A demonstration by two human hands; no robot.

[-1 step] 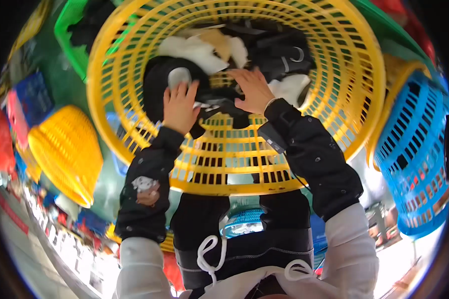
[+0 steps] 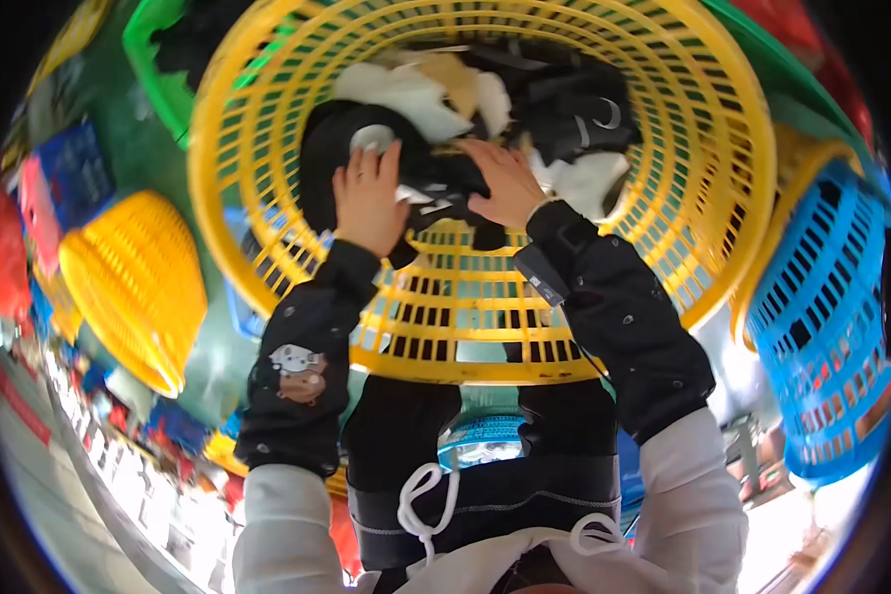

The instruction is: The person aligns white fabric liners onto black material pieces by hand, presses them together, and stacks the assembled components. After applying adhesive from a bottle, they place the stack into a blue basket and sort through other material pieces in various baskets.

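Observation:
Both my hands reach into a large yellow plastic basket [image 2: 480,376] that holds black and white pieces, seemingly fabric. My left hand [image 2: 369,203] lies with fingers stretched out on a black piece [image 2: 322,163] bearing a pale round patch [image 2: 371,137]. To its right, my right hand [image 2: 508,186] has its thumb apart from its fingers, beside a dark crumpled piece [image 2: 450,183] between the hands. Neither hand visibly grips anything. Farther back in the basket lie a white piece [image 2: 396,96], a tan piece [image 2: 450,79] and a black piece with white marks [image 2: 574,114]. Another white piece [image 2: 589,181] is right of my right hand.
A yellow basket [image 2: 139,287] lies tilted at the left, near a blue object [image 2: 74,168]. At the right stands a blue slatted basket [image 2: 822,317]. A bright green container [image 2: 153,74] is at the far left, and a smaller blue basket [image 2: 485,434] shows low between my legs.
The large basket and its contents appear slightly farther right in the view. My left hand has shifted right with them and its fingers are closer together; my right hand has hardly moved.

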